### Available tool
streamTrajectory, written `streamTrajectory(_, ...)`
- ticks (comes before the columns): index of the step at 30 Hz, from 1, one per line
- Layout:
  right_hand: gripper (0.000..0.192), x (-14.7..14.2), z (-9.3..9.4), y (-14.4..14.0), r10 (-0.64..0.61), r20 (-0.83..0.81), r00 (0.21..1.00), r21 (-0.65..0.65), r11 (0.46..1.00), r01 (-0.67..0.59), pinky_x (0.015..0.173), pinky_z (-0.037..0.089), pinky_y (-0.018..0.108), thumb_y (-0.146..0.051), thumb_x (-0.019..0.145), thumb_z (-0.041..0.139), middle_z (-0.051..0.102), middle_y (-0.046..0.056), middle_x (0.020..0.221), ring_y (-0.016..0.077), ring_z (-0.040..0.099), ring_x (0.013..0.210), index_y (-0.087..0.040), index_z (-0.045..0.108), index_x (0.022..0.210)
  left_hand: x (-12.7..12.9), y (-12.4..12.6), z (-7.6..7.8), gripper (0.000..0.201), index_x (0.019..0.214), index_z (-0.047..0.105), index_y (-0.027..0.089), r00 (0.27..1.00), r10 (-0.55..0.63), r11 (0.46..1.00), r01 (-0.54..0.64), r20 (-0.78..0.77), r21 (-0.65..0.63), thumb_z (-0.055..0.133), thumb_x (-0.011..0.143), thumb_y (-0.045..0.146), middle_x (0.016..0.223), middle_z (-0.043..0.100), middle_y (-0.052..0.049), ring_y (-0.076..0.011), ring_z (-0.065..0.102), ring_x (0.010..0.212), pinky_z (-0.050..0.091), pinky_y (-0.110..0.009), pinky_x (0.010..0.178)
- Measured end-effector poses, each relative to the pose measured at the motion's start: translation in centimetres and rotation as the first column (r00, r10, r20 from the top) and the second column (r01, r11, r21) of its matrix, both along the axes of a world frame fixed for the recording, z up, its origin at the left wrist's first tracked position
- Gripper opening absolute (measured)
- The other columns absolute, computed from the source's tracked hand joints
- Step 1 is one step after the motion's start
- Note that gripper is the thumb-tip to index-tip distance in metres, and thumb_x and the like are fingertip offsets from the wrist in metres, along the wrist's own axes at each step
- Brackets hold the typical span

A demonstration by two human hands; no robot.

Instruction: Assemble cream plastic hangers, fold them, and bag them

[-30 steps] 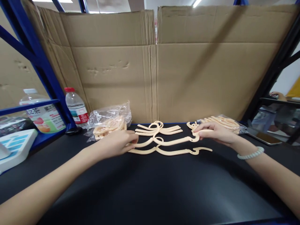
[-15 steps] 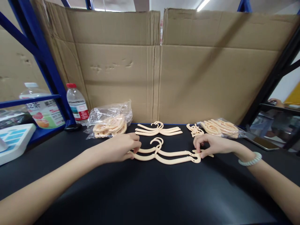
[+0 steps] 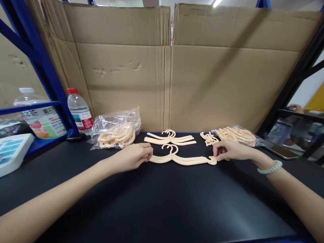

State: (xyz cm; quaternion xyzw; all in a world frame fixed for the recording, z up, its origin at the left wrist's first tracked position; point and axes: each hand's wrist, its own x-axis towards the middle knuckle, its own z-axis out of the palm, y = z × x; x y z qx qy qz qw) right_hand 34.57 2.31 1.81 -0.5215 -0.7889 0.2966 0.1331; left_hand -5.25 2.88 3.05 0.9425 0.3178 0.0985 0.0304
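Note:
Two cream plastic hangers (image 3: 182, 158) lie stacked, one on the other, on the black tabletop (image 3: 162, 202). My left hand (image 3: 131, 157) pinches their left end. My right hand (image 3: 229, 151) pinches their right end; a pale bead bracelet (image 3: 268, 167) is on that wrist. Behind them lies a small stack of the same hangers (image 3: 170, 138). A few loose small cream pieces (image 3: 208, 138) lie just beyond my right hand.
A clear bag of hangers (image 3: 115, 133) sits back left, another bag (image 3: 238, 135) back right. Cardboard sheets (image 3: 167, 67) wall the back. A water bottle (image 3: 78, 111) stands by a blue rack post (image 3: 45, 71). A dark tablet (image 3: 282, 151) lies at right.
The two separate hangers have been brought together into one stack. Both hands slid with them slightly away from me, staying on the ends.

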Motion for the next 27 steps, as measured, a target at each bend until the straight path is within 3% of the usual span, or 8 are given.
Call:
streamTrajectory(10, 0.034, -0.3, 0.0, 0.0, -0.015, 0.005, 1.000, 0.032, 0.999, 0.015, 0.054, 0.042, 0.027, -0.050, 0.067, 0.071, 0.064, 0.003, 0.065, 0.0145, 0.055, 0.056, -0.017, 0.066, 0.070, -0.2, 1.0, -2.3, 0.014, 0.075, 0.044, 0.020, 0.988, 0.035, 0.999, -0.041, 0.149, 0.035, 0.045, 0.062, 0.014, 0.078, 0.050, 0.000, -0.0158, 0.048, 0.069, 0.037, -0.025, 0.062)
streamTrajectory(14, 0.032, -0.6, 0.3, -0.2, -0.003, 0.020, 1.000, 0.037, 0.999, 0.002, 0.055, 0.042, 0.027, -0.049, 0.069, 0.069, 0.063, 0.003, 0.065, 0.0147, 0.054, 0.058, -0.017, 0.067, 0.073, -0.4, 1.5, -3.1, 0.017, 0.076, 0.044, 0.020, 0.976, 0.045, 0.999, -0.042, 0.214, -0.015, 0.043, 0.060, 0.014, 0.078, 0.049, 0.000, -0.0154, 0.045, 0.068, 0.036, -0.025, 0.062)
streamTrajectory(21, 0.032, -0.5, 0.3, -0.5, 0.061, 0.045, 0.997, 0.079, 0.995, -0.065, 0.062, 0.045, 0.028, -0.046, 0.070, 0.069, 0.065, 0.004, 0.079, 0.0167, 0.055, 0.070, -0.020, 0.070, 0.089, -0.3, 1.8, -3.0, 0.013, 0.074, 0.045, 0.019, 0.958, 0.097, 0.992, -0.070, 0.270, -0.106, 0.041, 0.062, 0.015, 0.075, 0.050, 0.001, -0.0143, 0.044, 0.066, 0.034, -0.024, 0.059)
streamTrajectory(27, 0.034, -0.5, 0.5, -0.6, 0.096, 0.076, 0.992, 0.076, 0.992, -0.102, 0.063, 0.044, 0.028, -0.045, 0.072, 0.067, 0.064, 0.004, 0.084, 0.0168, 0.055, 0.073, -0.020, 0.070, 0.096, -0.2, 2.0, -3.3, 0.009, 0.074, 0.047, 0.019, 0.957, 0.065, 0.996, -0.046, 0.283, -0.073, 0.042, 0.068, 0.014, 0.076, 0.050, 0.000, -0.0145, 0.047, 0.068, 0.036, -0.024, 0.061)
